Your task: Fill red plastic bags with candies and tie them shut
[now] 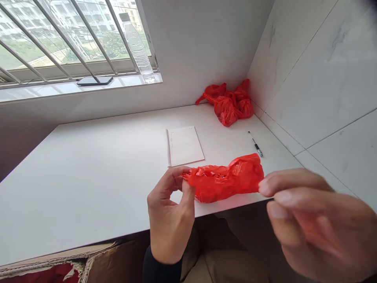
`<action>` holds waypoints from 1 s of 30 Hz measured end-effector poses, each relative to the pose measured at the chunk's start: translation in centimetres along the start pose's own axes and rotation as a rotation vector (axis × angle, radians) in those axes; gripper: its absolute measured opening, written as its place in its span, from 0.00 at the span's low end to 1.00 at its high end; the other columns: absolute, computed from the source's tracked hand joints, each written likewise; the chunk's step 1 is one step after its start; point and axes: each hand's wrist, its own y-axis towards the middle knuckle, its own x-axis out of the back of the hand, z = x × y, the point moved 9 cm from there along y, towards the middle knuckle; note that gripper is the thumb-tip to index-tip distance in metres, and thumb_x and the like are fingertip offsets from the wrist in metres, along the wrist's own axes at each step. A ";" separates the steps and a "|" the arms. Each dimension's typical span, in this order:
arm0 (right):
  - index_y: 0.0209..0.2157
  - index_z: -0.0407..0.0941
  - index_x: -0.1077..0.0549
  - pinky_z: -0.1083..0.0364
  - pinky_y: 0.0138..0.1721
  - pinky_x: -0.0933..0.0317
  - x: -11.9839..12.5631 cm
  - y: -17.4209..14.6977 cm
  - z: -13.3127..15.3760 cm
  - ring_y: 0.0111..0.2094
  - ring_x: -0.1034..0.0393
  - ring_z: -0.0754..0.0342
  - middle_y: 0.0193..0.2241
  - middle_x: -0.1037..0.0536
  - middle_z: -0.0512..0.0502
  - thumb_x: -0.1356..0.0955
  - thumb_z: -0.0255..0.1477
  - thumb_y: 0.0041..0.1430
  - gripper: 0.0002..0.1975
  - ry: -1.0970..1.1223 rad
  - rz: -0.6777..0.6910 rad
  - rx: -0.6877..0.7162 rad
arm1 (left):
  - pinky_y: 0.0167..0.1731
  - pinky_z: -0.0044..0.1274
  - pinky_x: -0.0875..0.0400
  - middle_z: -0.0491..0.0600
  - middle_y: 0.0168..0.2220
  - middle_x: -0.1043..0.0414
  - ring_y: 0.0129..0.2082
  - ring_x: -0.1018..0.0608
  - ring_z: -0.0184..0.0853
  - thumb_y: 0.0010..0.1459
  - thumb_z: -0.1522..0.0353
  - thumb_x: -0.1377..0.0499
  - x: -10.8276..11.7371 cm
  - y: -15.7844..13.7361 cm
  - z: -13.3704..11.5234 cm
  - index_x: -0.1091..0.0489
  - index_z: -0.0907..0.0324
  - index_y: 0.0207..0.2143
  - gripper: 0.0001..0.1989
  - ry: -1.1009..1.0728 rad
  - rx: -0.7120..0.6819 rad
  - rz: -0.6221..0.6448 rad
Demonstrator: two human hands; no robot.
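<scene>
Left hand [171, 222] pinches left end of red bag [226, 189]. Bag at near edge of white table [103, 177]. Right hand [321, 222] blurry, fingers bent by bag's right end; can't tell if gripping.

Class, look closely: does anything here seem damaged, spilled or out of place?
The cardboard box, lower left by the white table, looks damaged: it appears ragged and torn along its top. No spill shows.

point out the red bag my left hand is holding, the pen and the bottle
red bag [228, 190]: head view, on its near side
pen [255, 145]: head view, about halfway along its barrel
bottle [138, 49]: head view, on its clear body
</scene>
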 end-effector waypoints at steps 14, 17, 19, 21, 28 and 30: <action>0.41 0.45 0.27 0.51 0.22 0.47 -10.6 -2.9 -5.3 0.23 0.30 0.50 0.29 0.23 0.46 0.36 0.17 0.58 0.13 -0.467 0.910 -0.056 | 0.31 0.22 0.27 0.44 0.36 0.22 0.31 0.21 0.33 0.64 0.60 0.38 0.8 -2.6 0.9 0.28 0.51 0.44 0.09 0.181 0.012 -0.105; 0.41 0.46 0.26 0.53 0.23 0.48 -12.4 -3.3 -6.2 0.26 0.27 0.49 0.29 0.22 0.47 0.31 0.15 0.51 0.16 -0.474 1.049 -0.080 | 0.33 0.22 0.25 0.46 0.37 0.21 0.32 0.20 0.34 0.64 0.58 0.38 0.8 -2.7 1.1 0.25 0.52 0.41 0.09 0.105 0.072 -0.122; 0.42 0.44 0.25 0.54 0.25 0.46 -13.6 -2.8 -7.8 0.27 0.26 0.47 0.28 0.21 0.45 0.29 0.18 0.52 0.15 -0.515 1.085 -0.154 | 0.29 0.23 0.24 0.47 0.36 0.21 0.30 0.20 0.34 0.63 0.55 0.39 -0.4 -2.6 2.0 0.26 0.53 0.43 0.14 -0.050 0.181 -0.019; 0.42 0.42 0.24 0.53 0.27 0.42 -14.7 -1.9 -9.6 0.29 0.24 0.44 0.28 0.21 0.41 0.30 0.21 0.57 0.10 -0.561 1.063 -0.219 | 0.26 0.22 0.25 0.48 0.33 0.22 0.28 0.20 0.34 0.61 0.53 0.37 -1.7 -2.7 2.9 0.28 0.54 0.46 0.18 -0.173 0.274 0.082; 0.35 0.42 0.25 0.52 0.27 0.44 -15.8 0.1 -12.3 0.31 0.23 0.42 0.31 0.20 0.37 0.34 0.25 0.65 0.06 -0.573 0.971 -0.281 | 0.21 0.17 0.33 0.42 0.22 0.32 0.22 0.31 0.28 0.59 0.54 0.34 -1.4 -2.7 4.3 0.32 0.57 0.29 0.17 -0.121 0.295 0.025; 0.37 0.42 0.25 0.52 0.28 0.45 -15.3 0.3 -11.9 0.32 0.23 0.43 0.32 0.19 0.38 0.35 0.26 0.66 0.07 -0.546 0.943 -0.276 | 0.22 0.16 0.33 0.43 0.22 0.33 0.23 0.32 0.27 0.62 0.55 0.37 -0.7 -2.5 3.5 0.33 0.58 0.24 0.19 -0.059 0.211 -0.005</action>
